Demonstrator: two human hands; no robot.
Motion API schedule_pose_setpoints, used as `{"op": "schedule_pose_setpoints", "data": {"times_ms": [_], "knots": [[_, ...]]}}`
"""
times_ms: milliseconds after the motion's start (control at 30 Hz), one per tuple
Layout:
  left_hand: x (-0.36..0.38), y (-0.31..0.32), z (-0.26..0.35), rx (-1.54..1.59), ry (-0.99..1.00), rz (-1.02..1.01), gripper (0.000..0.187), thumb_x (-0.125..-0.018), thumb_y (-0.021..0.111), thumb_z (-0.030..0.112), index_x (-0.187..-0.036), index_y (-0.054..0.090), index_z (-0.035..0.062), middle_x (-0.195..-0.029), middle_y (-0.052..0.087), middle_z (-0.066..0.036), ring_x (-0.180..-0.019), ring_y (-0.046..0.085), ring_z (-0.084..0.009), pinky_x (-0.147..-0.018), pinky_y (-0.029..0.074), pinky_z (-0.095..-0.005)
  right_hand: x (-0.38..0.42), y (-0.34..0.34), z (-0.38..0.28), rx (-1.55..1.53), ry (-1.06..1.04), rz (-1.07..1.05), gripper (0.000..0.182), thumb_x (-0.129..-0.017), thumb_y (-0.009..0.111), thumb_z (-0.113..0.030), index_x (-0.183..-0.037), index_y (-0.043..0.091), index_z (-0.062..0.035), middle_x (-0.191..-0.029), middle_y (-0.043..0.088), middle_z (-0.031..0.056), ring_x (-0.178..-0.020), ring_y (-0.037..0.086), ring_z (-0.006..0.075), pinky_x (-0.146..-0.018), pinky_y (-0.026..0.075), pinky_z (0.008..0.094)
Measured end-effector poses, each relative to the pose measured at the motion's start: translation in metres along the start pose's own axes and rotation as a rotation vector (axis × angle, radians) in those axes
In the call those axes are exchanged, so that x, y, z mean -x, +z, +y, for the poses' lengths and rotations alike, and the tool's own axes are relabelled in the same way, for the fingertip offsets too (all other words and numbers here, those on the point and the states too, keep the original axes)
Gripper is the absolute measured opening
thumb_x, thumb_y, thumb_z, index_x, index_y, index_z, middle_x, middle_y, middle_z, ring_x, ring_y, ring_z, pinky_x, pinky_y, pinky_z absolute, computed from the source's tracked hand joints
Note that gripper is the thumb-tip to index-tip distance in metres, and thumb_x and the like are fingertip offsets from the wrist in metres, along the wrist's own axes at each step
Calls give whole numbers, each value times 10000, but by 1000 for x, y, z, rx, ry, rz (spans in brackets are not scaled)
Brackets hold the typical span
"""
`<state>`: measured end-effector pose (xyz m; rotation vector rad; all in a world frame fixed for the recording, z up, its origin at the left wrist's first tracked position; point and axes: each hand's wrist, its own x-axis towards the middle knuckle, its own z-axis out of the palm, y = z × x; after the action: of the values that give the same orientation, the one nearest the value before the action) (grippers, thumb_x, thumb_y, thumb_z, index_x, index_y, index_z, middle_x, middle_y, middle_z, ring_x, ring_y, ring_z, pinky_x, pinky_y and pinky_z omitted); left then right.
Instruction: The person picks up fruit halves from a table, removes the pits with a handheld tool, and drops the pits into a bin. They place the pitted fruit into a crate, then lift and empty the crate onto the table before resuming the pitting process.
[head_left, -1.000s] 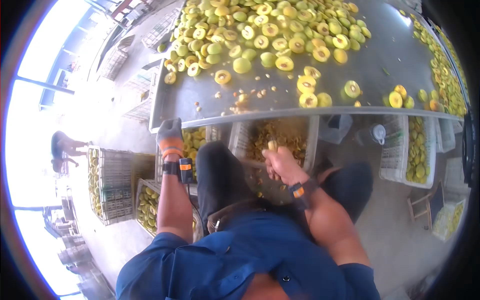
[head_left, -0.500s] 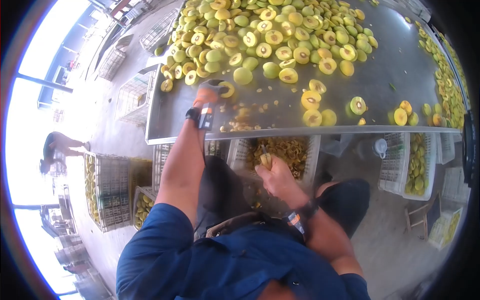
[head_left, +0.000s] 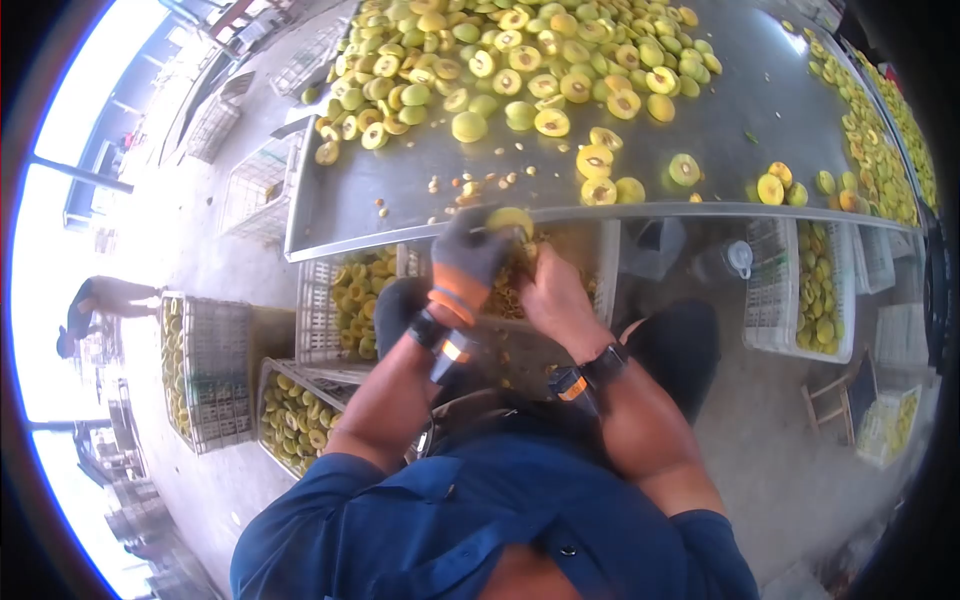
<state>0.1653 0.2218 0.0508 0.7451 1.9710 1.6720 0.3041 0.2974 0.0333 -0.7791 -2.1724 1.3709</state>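
Note:
My left hand [head_left: 470, 255], in a grey and orange glove, is closed around a yellow-green fruit half [head_left: 513, 220], apricot- or plum-like, just past the table's front edge. Close beside it, my bare right hand [head_left: 558, 295] is curled into a grip. The short, light-handled tool it held half a second ago is mostly hidden now behind the fingers and fruit. Both hands are over a white crate [head_left: 607, 270] of brownish scraps. On the metal table [head_left: 400, 190] lie a large heap of halved fruit [head_left: 540, 85] and scattered pits [head_left: 470, 187].
Crates of fruit [head_left: 370, 300] stand below the table at left, with another crate [head_left: 210, 370] farther left. At right are a fruit crate [head_left: 815, 300], a clear jug [head_left: 735, 260] and a small wooden stool [head_left: 830, 405]. Another person [head_left: 100, 305] bends over at far left.
My left hand has drawn back from the table with a fruit half and come beside my right hand. The right hand has risen slightly. The view has shifted a little.

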Motion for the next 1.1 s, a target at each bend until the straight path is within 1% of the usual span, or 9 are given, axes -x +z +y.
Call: {"op": "schedule_pose_setpoints", "data": {"times_ms": [100, 167, 267, 467, 567, 667, 833, 967, 1100], "knots": [[17, 0, 2, -142, 148, -2, 320, -896, 828, 77, -1188, 717, 7, -1050, 782, -120, -936, 736, -159, -818, 596, -317, 11, 7, 34, 200, -242, 49, 188, -983, 521, -65, -1066, 577, 94, -869, 670, 370, -823, 656, 569, -726, 488, 612], [24, 3, 2, -272, 217, 117, 275, -894, 847, 109, -1122, 735, 6, -995, 777, -130, -935, 735, -161, -830, 593, -327, 9, 5, 23, 111, -79, -2, 176, -980, 477, -30, -1065, 575, 88, -854, 670, 357, -807, 645, 571, -701, 464, 626], [21, 18, -9, 25, 120, 155, 359, -880, 851, 73, -1192, 688, 3, -1108, 759, -122, -999, 729, -171, -872, 602, -315, 4, -2, 8, -1, -110, -20, 245, -970, 560, -61, -1155, 581, 98, -929, 704, 338, -904, 678, 550, -751, 517, 557], [27, 5, -9, -150, 213, 214, 279, -875, 790, 51, -1134, 692, 21, -1035, 740, -107, -944, 713, -156, -835, 582, -315, 1, 6, 0, -130, -214, -173, 251, -993, 615, -133, -1123, 618, 81, -920, 711, 287, -851, 684, 487, -741, 512, 497], [30, 0, 1, -329, 314, 222, 301, -875, 785, 50, -1161, 694, 24, -1029, 743, -114, -926, 700, -155, -841, 568, -316, 3, -12, -19, -292, 169, -391, 295, -1016, 613, -206, -1110, 643, 72, -917, 728, 212, -825, 690, 369, -739, 504, 453], [24, -2, -11, 207, 15, 121, 280, -912, 781, 124, -1162, 718, 16, -1038, 752, -137, -909, 707, -200, -855, 557, -342, 5, -6, -21, -104, -40, -354, 317, -1027, 598, -240, -1094, 661, 63, -912, 730, 134, -816, 663, 245, -738, 498, 427], [6, 10, -38, -54, 3, 219, 353, -985, 737, 337, -1121, 759, 12, -1000, 767, -174, -881, 718, -306, -832, 553, -407, 10, 19, 4, -113, -256, -352, 328, -1034, 622, -266, -1024, 669, 58, -884, 710, 100, -797, 647, 206, -728, 500, 423], [5, 10, -42, -164, 1, 290, 332, -986, 736, 321, -1135, 756, 25, -994, 760, -203, -891, 720, -354, -829, 554, -415, 11, 31, 20, -24, -394, -294, 334, -1035, 631, -280, -1013, 675, 50, -831, 684, 76, -714, 620, 191, -654, 482, 395], [4, 11, -61, 32, 196, 153, 304, -981, 743, 292, -1133, 756, 29, -990, 757, -209, -887, 719, -371, -823, 559, -415, 25, 1, -28, -221, 103, -539, 288, -1040, 634, -283, -960, 671, -9, -774, 632, 36, -600, 572, 162, -544, 405, 339]]}}
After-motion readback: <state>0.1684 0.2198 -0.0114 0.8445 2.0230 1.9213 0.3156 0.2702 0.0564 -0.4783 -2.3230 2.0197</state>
